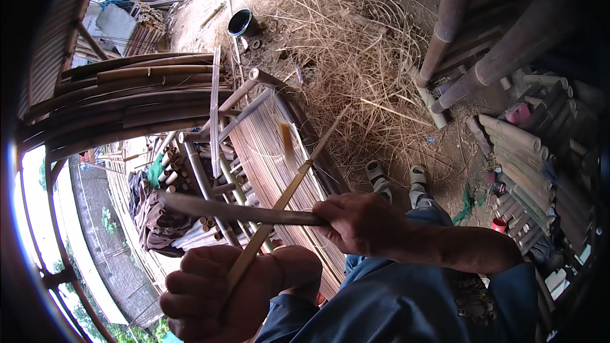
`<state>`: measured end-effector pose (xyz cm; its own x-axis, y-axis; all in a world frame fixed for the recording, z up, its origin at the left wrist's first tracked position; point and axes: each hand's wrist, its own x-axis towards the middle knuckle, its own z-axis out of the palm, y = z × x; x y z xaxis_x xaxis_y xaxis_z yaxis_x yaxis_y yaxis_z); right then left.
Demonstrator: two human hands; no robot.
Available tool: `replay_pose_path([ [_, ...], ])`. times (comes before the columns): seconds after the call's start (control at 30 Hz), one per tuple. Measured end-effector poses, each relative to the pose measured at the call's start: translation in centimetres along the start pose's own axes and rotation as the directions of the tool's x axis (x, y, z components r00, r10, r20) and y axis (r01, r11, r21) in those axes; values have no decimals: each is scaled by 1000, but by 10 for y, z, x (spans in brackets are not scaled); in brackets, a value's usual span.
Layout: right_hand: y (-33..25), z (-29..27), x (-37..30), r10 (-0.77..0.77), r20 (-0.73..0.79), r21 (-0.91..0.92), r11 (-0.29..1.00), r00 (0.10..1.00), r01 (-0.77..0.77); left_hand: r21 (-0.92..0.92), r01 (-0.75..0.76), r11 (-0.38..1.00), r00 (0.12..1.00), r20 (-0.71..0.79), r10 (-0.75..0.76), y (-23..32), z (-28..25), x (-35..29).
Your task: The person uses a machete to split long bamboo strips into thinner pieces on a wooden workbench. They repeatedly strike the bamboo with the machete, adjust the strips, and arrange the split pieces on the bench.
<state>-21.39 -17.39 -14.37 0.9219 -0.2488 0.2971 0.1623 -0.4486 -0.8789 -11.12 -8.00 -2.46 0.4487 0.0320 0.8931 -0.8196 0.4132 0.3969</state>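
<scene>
My right hand point(361, 227) is closed round the handle end of a long knife point(254, 215), whose dark blade points left and crosses over a bamboo strip point(293, 185). My left hand point(213, 289) grips the near end of that strip. From there the strip slants up and away to the right, narrowing toward its far tip. Blade and strip appear to touch where they cross, above my left wrist. A blurred yellowish shaving point(286, 138) shows just beyond the strip. The knife's handle is hidden in my fist.
A bamboo bench point(279, 146) carrying many thin slats stands before me. Shavings point(362, 51) cover the ground beyond, near a black bucket point(242, 23). Bamboo poles are stacked at left point(140, 98) and right point(518, 159). Upright poles point(445, 25) stand at upper right.
</scene>
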Motion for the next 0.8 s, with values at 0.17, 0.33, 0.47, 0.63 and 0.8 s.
replay_pose_path([
  [0.17, 51, 21, 16, 415, 155, -309, 882, 896, -355, -119, 8, 993, 997, 73, 1, -13, -13, 8],
  [0.33, 13, 36, 41, 36, 34, -76, 997, 999, -34, -156, -4, 988, 999, 47, 11, -29, -19, 24],
  [0.47, 166, 97, 12, 327, 70, -407, 872, 942, -272, -179, 30, 983, 1000, 0, -31, -36, -24, 35],
  [0.63, 186, 101, 31, 333, -182, -429, 820, 925, -379, 16, 157, 988, 986, 52, -157, -118, -25, -21],
  [0.8, 162, 60, 61, 235, -23, -468, 857, 972, -218, 114, 297, 948, 945, 104, -309, -179, -36, -63],
])
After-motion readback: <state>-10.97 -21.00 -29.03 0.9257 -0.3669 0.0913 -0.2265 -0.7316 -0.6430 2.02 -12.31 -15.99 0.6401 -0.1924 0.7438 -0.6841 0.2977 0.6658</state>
